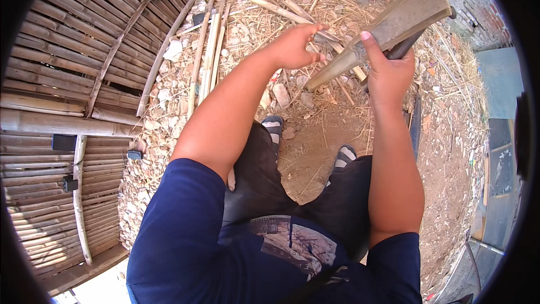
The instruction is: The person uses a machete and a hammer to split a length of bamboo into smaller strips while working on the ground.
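My right hand (392, 73) is closed around a wide piece of split bamboo (388, 25), its thumb pressed along the upper face. The bamboo slants from a broad, cut end at the upper right down to a narrow tip. A dark, bar-like thing (402, 48) runs under the bamboo by the same palm; its kind cannot be made out. To the left, my left hand (295, 46) holds nothing that shows, with thumb and forefinger apart. It hovers beside the narrow part of the bamboo, seemingly not touching it.
Bamboo slats (209, 59) lie on rubble and straw at the left, with more poles (270, 5) beyond. A bamboo-slat wall (62, 45) rises on the left; a grey wall (478, 0) stands at the upper right. My feet (345, 156) rest on bare soil.
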Motion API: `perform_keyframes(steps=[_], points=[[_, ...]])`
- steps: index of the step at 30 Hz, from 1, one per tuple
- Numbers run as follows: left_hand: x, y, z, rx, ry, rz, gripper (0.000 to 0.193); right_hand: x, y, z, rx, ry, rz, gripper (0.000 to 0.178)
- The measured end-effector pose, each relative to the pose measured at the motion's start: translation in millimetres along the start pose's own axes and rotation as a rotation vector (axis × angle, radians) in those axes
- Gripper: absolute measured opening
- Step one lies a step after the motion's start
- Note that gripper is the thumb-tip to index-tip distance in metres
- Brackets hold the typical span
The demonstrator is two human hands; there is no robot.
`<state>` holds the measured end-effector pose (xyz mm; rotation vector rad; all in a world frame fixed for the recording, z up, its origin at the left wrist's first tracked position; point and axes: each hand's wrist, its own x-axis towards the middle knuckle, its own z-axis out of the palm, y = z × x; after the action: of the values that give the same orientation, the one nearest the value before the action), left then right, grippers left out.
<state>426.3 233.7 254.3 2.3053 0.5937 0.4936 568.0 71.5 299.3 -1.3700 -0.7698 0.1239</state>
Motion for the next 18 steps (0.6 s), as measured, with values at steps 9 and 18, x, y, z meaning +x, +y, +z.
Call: perform_keyframes(steps=[9,18], points=[[-285.0,-256.9,-49.3,0.081,0.552,-0.881,0.039,-9.1,-22.5,23.8,-0.028,-0.135,-0.046,0.042],[-383.2,-284.9,132.6,0.215,0.023,-1.327,0.060,-6.3,-16.3,29.0,-0.206,-0.168,-0.052,0.044]])
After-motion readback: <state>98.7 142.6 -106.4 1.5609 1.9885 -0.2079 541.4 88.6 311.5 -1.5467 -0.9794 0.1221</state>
